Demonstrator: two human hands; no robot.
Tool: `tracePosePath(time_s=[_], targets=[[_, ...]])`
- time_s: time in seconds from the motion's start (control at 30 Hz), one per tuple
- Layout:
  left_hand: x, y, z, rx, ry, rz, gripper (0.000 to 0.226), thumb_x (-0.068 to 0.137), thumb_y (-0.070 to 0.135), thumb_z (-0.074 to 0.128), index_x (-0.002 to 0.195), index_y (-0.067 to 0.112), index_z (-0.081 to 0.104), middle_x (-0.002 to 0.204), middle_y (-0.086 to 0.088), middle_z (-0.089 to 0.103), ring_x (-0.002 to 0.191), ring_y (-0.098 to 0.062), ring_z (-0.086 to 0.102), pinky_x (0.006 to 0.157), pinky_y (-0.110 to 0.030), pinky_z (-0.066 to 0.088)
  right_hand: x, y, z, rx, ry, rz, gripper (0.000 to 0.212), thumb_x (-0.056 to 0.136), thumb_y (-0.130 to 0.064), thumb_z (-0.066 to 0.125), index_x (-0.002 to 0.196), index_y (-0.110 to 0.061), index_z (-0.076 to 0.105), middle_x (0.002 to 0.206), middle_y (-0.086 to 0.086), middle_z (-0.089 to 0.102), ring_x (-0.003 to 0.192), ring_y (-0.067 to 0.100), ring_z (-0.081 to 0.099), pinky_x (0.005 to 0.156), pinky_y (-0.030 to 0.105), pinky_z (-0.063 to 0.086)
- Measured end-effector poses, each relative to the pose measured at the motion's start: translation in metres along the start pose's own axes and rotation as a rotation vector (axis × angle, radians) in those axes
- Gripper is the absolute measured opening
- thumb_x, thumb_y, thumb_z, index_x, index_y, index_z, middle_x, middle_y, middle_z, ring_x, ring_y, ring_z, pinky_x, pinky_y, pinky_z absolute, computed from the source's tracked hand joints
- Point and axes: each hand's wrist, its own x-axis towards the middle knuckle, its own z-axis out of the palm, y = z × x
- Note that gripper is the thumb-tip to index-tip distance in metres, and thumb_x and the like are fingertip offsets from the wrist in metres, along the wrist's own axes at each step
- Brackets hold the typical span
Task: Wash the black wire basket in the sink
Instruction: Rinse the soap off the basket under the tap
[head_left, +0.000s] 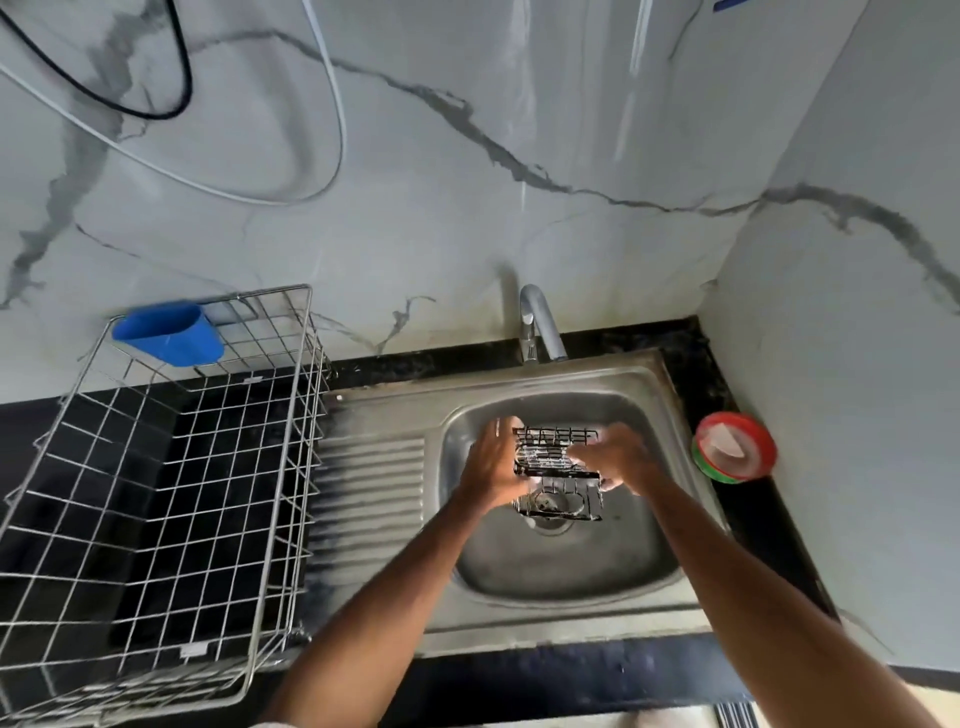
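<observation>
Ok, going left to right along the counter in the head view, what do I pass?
Silver wire rack → ribbed drainboard → left hand → black wire basket → right hand → red-and-green tub. The tap and blue cup overlap others, so they are left out.

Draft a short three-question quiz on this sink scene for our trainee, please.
1. True or false: the left hand and right hand both hold the black wire basket over the sink.
2. What hangs on the steel dish rack? A) blue plastic cup B) sponge C) plate
3. On which side of the sink is the red-and-green round container?
Key: 1 true; 2 A; 3 the person's right.
</observation>
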Motion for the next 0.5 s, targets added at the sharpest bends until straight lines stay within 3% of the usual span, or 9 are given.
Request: tracePosePath(time_s=[0.07,0.13,0.2,0.27,0.37,0.43,0.5], targets=[[0.001,-0.017,0.006,-0.020,0.014,-0.046,0.089,0.075,0.028,0.081,0.149,0.006,0.037,0.148,-0.017,0.044,0.141,-0.034,0.038,0.117,-0.044,0.034,-0.001,0.000,0.005,0.132,-0.004,0.031,0.065,0.078,-0.028,0.087,0.121,0.012,0.059,0.101,0.024,0.070,0.090,0.036,0.073,0.068,0.051,0.063],[0.001,-0.029,0.006,-0.029,0.000,-0.079,0.081,0.075,0.021,0.074,0.146,0.002,0.040,0.144,-0.016,0.047,0.140,-0.033,0.039,0.121,-0.044,0.025,-0.014,-0.010,0.009,0.228,-0.002,0.079,0.081,0.081,-0.017,0.084,0.143,0.009,0.040,0.127,0.031,0.058,0.109,0.044,0.065,0.081,0.061,0.058],[0.003,-0.038,0.000,-0.030,-0.038,-0.072,0.081,0.065,0.015,0.065,0.142,0.004,0.041,0.139,-0.015,0.049,0.138,-0.030,0.040,0.122,-0.048,0.021,-0.015,-0.014,0.016,0.283,0.015,0.125,0.083,0.084,-0.009,0.081,0.148,0.007,0.031,0.139,0.032,0.051,0.118,0.046,0.059,0.088,0.066,0.053],[0.013,-0.047,-0.006,-0.021,-0.039,-0.024,0.086,0.061,0.009,0.061,0.144,0.002,0.040,0.140,-0.018,0.047,0.139,-0.033,0.039,0.121,-0.047,0.024,-0.006,-0.013,0.021,0.310,0.036,0.161,0.089,0.081,-0.007,0.083,0.151,0.005,0.029,0.138,0.029,0.053,0.115,0.045,0.062,0.085,0.066,0.054],[0.040,-0.058,-0.014,0.060,0.082,0.122,0.088,0.060,-0.010,0.073,0.143,-0.012,0.044,0.140,-0.029,0.051,0.134,-0.045,0.049,0.116,-0.051,0.041,0.010,-0.013,0.026,0.291,0.064,0.209,0.090,0.074,-0.010,0.089,0.147,0.005,0.037,0.127,0.026,0.059,0.104,0.040,0.066,0.074,0.064,0.057],[0.063,-0.054,-0.025,0.185,0.135,0.298,0.098,0.060,-0.014,0.079,0.148,-0.017,0.036,0.149,-0.035,0.044,0.140,-0.047,0.045,0.121,-0.048,0.035,0.025,-0.011,0.027,0.277,0.064,0.242,0.090,0.071,-0.015,0.092,0.143,0.006,0.042,0.127,0.027,0.061,0.098,0.040,0.069,0.066,0.060,0.060],[0.086,-0.044,-0.036,0.346,0.220,0.484,0.096,0.075,-0.011,0.064,0.158,-0.005,0.017,0.165,-0.026,0.023,0.155,-0.037,0.023,0.127,-0.045,0.019,0.036,-0.010,0.026,0.268,0.059,0.257,0.091,0.072,-0.020,0.091,0.144,0.006,0.042,0.131,0.029,0.060,0.096,0.041,0.069,0.058,0.054,0.061]])
